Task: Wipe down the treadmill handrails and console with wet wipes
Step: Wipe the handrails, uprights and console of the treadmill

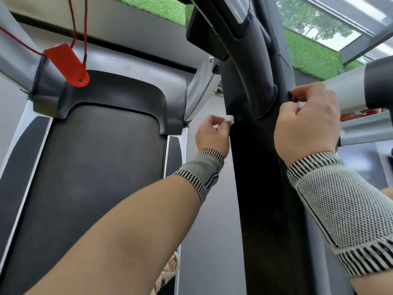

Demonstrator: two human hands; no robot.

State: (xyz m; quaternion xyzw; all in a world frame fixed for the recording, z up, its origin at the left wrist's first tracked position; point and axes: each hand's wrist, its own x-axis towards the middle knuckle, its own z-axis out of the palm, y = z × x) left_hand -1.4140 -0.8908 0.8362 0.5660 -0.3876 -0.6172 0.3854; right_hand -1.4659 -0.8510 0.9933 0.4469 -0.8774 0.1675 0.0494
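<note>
- Safety clip (67,65) at ten o'clock: bright red, on a red cord (85,28).
- Running belt (91,167): matt dark grey.
- Upright post (261,188) at centre: black.
- Wipe (229,119): white.
- Wrist bands (348,209): grey-white mesh, black-and-white striped edges.
- Turf (308,54) at one o'clock: vivid green.
- Handrail (344,92) at three o'clock: silver.

Open room lies over the treadmill belt (93,167), left of the black upright (261,188). The curved black handrail (253,67) and silver bar (348,90) crowd the upright's top, and a red safety key (68,64) hangs on its cord above the belt.
</note>
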